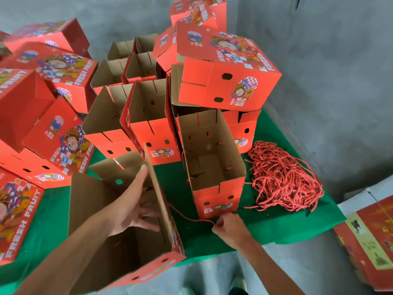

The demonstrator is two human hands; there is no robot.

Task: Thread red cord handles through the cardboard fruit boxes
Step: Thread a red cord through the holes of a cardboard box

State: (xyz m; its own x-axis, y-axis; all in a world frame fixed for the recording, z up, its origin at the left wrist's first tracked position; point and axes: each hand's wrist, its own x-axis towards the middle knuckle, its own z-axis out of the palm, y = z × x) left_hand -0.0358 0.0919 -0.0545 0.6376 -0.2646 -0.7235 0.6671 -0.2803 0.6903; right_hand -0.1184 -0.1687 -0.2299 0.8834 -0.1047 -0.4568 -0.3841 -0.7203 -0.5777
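Note:
An open cardboard fruit box (pixel 119 248), brown inside and red outside, stands at the table's near edge. My left hand (pixel 134 207) reaches into it with fingers spread against the inside of its right wall. A single red cord (pixel 187 218) runs from the outside of that wall across the green cloth to my right hand (pixel 228 227), which pinches its end. A second open box (pixel 212 165) stands just behind, with short cord ends poking through its wall holes. A tangled pile of red cords (pixel 282 177) lies to the right.
Several open boxes (pixel 146 116) stand in rows behind, and closed printed boxes are stacked at the left (pixel 63 71) and at the back (pixel 229 71). The green tablecloth (pixel 265 226) ends near my right arm. Another carton (pixel 372 237) sits at the far right on the floor.

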